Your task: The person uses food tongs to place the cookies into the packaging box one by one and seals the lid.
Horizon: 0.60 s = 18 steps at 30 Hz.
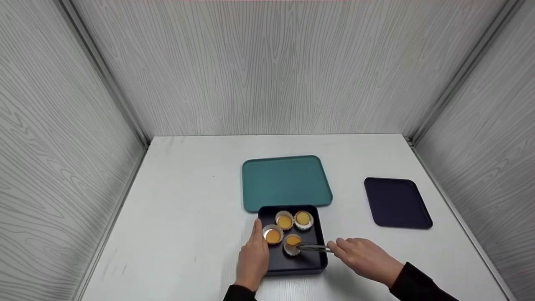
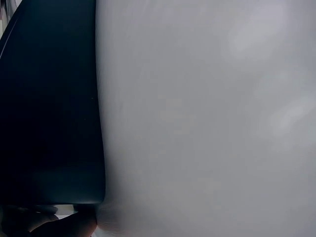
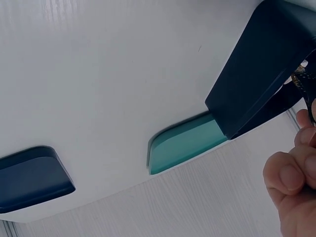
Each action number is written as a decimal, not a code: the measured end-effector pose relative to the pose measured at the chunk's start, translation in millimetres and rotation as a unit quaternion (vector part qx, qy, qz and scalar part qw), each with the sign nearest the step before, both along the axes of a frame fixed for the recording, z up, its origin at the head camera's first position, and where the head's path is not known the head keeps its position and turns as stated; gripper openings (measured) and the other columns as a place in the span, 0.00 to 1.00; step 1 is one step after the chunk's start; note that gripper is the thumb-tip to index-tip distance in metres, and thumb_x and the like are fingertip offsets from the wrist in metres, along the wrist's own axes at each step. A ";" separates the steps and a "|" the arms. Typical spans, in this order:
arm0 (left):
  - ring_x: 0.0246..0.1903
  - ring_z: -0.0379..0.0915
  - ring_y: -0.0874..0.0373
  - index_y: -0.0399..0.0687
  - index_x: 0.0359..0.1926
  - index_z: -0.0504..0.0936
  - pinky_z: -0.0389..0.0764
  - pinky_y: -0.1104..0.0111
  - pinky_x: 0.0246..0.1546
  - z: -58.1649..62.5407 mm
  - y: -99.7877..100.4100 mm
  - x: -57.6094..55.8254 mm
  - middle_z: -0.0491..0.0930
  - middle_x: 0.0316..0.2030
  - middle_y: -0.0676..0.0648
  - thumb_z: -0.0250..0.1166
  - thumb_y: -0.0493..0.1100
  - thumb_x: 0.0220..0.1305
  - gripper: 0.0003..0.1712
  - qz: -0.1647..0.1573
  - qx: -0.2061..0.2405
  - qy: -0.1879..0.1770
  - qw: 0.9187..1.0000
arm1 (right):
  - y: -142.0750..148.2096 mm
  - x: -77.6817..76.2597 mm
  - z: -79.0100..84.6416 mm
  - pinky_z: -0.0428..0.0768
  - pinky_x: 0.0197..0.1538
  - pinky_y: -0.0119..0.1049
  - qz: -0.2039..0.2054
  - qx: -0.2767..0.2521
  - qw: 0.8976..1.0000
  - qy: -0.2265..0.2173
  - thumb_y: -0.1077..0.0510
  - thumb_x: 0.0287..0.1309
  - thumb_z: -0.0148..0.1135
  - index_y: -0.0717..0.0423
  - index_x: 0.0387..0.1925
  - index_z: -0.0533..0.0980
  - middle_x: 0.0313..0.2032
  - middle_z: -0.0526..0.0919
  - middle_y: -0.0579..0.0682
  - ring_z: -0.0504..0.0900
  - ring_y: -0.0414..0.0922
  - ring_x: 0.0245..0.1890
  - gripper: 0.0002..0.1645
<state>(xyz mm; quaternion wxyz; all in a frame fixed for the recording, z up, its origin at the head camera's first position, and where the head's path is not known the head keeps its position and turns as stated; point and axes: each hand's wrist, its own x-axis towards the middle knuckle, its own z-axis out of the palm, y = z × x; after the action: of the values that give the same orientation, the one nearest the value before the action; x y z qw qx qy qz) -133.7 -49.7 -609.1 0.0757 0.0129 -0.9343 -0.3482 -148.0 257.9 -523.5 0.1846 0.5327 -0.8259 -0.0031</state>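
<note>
A deep dark square baking pan (image 1: 307,264) holds several egg tarts in pale paper cups. My left hand (image 1: 253,257) lies against the pan's left wall, its fingers extended along it. From the right, my right hand (image 1: 363,256) grips a pair of metal tongs (image 1: 315,248). The tips of the tongs are at the right side of the nearest tart (image 1: 293,241), which looks tilted. The other tarts, such as the left one (image 1: 273,236) and the far right one (image 1: 303,218), sit close by. In the right wrist view, the right hand (image 3: 298,180) is partly cut off at the edge.
Behind the pan lies a flat teal tray (image 1: 286,182), its near edge close to the pan's far wall. A small dark tray (image 1: 398,202) lies to the right on the white table (image 1: 179,217). Grey wood-grain panels (image 1: 267,71) enclose the table's back and sides.
</note>
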 end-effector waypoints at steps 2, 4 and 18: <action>0.07 0.54 0.61 0.35 0.78 0.59 0.59 0.68 0.13 -0.3 0.2 -0.2 0.67 0.73 0.40 0.50 0.38 0.79 0.31 0.000 -0.001 -0.002 1.000 | -0.5 -0.6 -0.1 0.70 0.22 0.30 -0.002 0.003 1.000 -0.002 0.52 0.85 0.26 0.56 0.48 0.78 0.28 0.72 0.43 0.68 0.37 0.19 0.30; 0.08 0.54 0.60 0.35 0.78 0.59 0.59 0.68 0.13 -0.3 0.2 -0.3 0.67 0.73 0.40 0.50 0.38 0.79 0.31 0.001 -0.001 -0.002 1.000 | -0.8 -1.3 -0.6 0.69 0.22 0.30 -0.004 0.005 1.000 -0.002 0.52 0.85 0.25 0.56 0.48 0.78 0.28 0.72 0.43 0.67 0.37 0.18 0.30; 0.08 0.55 0.61 0.35 0.77 0.60 0.63 0.67 0.14 1.8 -0.7 1.2 0.68 0.72 0.39 0.50 0.38 0.79 0.30 0.000 0.002 0.012 1.000 | -5.0 -5.6 -5.0 0.66 0.20 0.30 -0.010 0.007 1.000 0.000 0.56 0.79 0.46 0.57 0.48 0.76 0.27 0.70 0.44 0.68 0.38 0.17 0.13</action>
<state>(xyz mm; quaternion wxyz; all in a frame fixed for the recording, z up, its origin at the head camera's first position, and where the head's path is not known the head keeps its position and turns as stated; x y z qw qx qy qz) -132.4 -50.3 -607.3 0.0865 0.0089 -0.9326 -0.3501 -153.6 252.9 -528.5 0.1814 0.5255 -0.8312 -0.0107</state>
